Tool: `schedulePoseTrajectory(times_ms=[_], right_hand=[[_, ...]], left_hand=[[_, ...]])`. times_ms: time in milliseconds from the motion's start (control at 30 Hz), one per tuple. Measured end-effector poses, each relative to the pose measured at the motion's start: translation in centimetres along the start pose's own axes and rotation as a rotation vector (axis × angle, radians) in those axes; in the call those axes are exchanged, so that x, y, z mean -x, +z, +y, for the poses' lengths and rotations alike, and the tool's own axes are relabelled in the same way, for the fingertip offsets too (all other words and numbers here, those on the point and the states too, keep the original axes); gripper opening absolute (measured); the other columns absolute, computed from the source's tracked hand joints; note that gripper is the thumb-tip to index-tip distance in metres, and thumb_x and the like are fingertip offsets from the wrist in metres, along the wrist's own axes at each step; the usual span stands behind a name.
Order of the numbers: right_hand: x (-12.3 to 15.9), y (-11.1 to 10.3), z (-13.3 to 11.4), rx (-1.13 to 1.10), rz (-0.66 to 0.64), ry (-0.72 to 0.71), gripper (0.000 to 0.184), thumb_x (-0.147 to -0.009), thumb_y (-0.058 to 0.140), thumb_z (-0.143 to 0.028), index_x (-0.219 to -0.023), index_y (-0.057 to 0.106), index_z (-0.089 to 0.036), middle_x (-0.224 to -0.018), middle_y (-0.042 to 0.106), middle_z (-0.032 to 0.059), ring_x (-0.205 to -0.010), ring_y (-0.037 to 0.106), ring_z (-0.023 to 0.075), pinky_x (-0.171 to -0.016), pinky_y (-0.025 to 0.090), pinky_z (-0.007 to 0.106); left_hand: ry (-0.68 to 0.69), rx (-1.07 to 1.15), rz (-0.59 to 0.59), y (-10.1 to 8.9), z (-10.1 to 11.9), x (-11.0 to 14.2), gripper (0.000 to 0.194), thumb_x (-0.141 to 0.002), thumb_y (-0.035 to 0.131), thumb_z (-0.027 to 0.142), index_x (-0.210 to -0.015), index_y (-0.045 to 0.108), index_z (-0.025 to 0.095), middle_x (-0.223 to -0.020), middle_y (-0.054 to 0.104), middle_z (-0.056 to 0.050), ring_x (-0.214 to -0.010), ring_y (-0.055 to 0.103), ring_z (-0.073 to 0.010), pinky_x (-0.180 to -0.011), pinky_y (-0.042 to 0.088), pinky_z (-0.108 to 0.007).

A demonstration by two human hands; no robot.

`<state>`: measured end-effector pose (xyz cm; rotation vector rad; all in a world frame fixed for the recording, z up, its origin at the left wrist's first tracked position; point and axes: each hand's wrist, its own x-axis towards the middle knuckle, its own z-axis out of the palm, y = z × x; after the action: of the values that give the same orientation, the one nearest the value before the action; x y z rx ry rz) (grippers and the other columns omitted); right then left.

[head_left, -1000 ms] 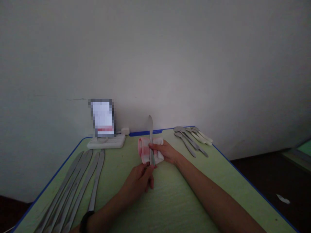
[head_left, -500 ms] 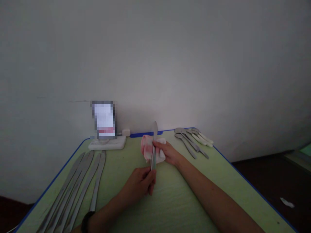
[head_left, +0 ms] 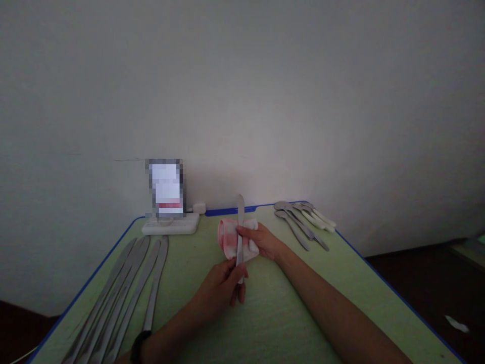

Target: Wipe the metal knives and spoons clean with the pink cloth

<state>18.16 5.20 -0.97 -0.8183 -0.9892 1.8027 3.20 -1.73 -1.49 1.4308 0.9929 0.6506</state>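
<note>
A silver table knife (head_left: 240,210) points up and away over the middle of the table, its blade tip near the far edge. My left hand (head_left: 227,280) is closed round the handle's lower end. With the thumb laid on the knife, my right hand (head_left: 261,240) grips a pink-and-white cloth (head_left: 229,240) behind it. The cloth is bunched behind the knife, and the fingers under it are hidden. To the left lie several more table knives (head_left: 129,283) side by side, handles toward me, partly behind my left wrist.
Several spoons and other cutlery (head_left: 299,222), some white-handled, lie at the back right. A lit, blurred screen (head_left: 166,187) stands on a white base (head_left: 170,224) at the back left, beside a white plug (head_left: 199,208). The green table (head_left: 303,323) has a blue edge and meets a wall.
The knife has shifted slightly down, and my left hand now covers its handle end with the thumb on top. The cloth has opened out a little. The view has moved slightly.
</note>
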Motion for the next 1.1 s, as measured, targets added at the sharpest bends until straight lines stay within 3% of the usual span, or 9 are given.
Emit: schedulePoseTrajectory(times_ms=[233,533,733,867,1100], right_hand=[[0.1,0.1,-0.1,0.074,-0.037,-0.003,0.032,-0.060,0.075,-0.038,-0.068,0.062,-0.011,-0.056,0.063,-0.0003,-0.045,0.053,0.0085,-0.047,0.042,0.021],[-0.1,0.2,0.1,0.016,-0.015,0.018,0.035,-0.056,0.077,-0.039,-0.072,0.063,-0.011,-0.062,0.065,0.0013,-0.056,0.058,0.0108,-0.056,0.045,0.023],[-0.3,0.0,0.3,0.018,-0.010,0.008,0.038,-0.059,0.074,-0.046,-0.070,0.062,-0.012,-0.060,0.064,0.0006,-0.053,0.055,0.0107,-0.054,0.044,0.023],[-0.2,0.2,0.4,0.088,-0.039,0.015,0.039,-0.063,0.069,-0.050,-0.068,0.061,-0.013,-0.059,0.063,0.0004,-0.052,0.055,0.0107,-0.053,0.043,0.023],[-0.1,0.3,0.5,0.118,0.000,0.009,0.035,-0.067,0.067,-0.047,-0.073,0.062,-0.013,-0.060,0.065,0.0004,-0.053,0.056,0.0112,-0.057,0.044,0.024]], left_hand=[[0.040,-0.014,0.005,0.0,0.5,0.3,0.029,-0.082,0.040,0.043,-0.089,0.049,0.016,-0.051,0.054,0.005,-0.038,0.040,-0.0092,-0.040,0.029,-0.020],[0.075,-0.052,0.030,-0.1,0.5,0.3,0.033,-0.086,0.036,0.048,-0.069,0.042,0.020,-0.046,0.047,0.007,-0.038,0.040,-0.0086,-0.043,0.033,-0.021],[0.046,0.004,0.088,0.0,0.8,0.5,0.031,-0.082,0.039,0.049,-0.082,0.045,0.019,-0.043,0.038,0.010,-0.035,0.032,-0.0084,-0.039,0.026,-0.021],[0.006,0.036,0.146,0.0,1.1,0.6,0.031,-0.080,0.040,0.050,-0.077,0.045,0.020,-0.041,0.034,0.011,-0.034,0.031,-0.0082,-0.038,0.025,-0.021],[-0.023,-0.034,0.122,-0.2,0.9,0.3,0.033,-0.080,0.036,0.050,-0.071,0.044,0.020,-0.039,0.038,0.010,-0.033,0.034,-0.0087,-0.037,0.028,-0.020]])
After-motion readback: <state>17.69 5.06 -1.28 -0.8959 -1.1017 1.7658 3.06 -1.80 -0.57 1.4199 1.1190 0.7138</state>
